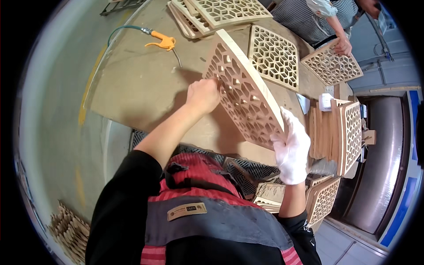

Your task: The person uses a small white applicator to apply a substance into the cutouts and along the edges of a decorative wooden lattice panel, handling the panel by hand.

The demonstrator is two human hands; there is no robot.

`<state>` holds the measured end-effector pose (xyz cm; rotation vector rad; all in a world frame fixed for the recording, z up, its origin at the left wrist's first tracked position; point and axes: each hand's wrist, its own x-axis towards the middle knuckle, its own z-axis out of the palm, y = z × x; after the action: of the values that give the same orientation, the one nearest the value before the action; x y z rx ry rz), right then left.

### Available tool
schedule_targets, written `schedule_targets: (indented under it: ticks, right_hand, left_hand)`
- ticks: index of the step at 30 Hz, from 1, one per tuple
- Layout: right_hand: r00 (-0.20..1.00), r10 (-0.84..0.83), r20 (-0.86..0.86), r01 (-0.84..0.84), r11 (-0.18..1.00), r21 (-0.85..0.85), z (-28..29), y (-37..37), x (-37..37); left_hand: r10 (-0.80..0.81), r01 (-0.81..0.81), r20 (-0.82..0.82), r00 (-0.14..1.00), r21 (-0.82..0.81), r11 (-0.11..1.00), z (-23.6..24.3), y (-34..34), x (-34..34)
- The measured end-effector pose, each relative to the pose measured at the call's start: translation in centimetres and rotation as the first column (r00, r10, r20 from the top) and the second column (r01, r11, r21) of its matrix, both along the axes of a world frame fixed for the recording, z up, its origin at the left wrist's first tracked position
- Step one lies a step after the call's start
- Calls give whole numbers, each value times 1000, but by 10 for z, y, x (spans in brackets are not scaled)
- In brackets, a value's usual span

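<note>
Lattice panel (245, 98) tilted between the hands, above the counter (132, 84) | long edge slants down rightward | gloved right hand (292, 148) pinches its lower corner | left hand (204, 96) curled against it, grip unclear

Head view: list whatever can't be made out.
All in the head view:
Left hand: fingertips, hidden by hand or lattice.
Held panel: far face, turned away.
Co-worker: head, cut off by the top edge.
Green hose: far end, lost past the table.

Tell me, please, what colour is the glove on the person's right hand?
The glove is white; it shows best in the head view.
</note>
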<state>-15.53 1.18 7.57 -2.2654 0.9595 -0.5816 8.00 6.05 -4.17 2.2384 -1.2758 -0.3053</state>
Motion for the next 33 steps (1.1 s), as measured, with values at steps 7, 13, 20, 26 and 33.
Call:
schedule_targets:
  ticks: [7,13,20,26,33]
  right_hand:
    - [993,-40,111,23,989,149,0,-23,-5]
    - [963,-8,269,-58,969,239,-6,-22,-6]
    - [985,29,173,-61,981,185,1,-25,-4]
    - [995,-14,100,1,992,126,0,-18,-7]
    - [993,-9,118,-8,989,148,5,-19,0]
  left_hand:
    - [-115,112,149,982,28,993,2,-14,7]
    - [-32,26,91,995,71,997,15,-15,6]
    - [11,-15,124,992,37,999,0,-13,-1]
    - [-51,37,89,995,152,988,15,-8,8]
    - [162,-105,-528,834,136,985,-25,-18,3]
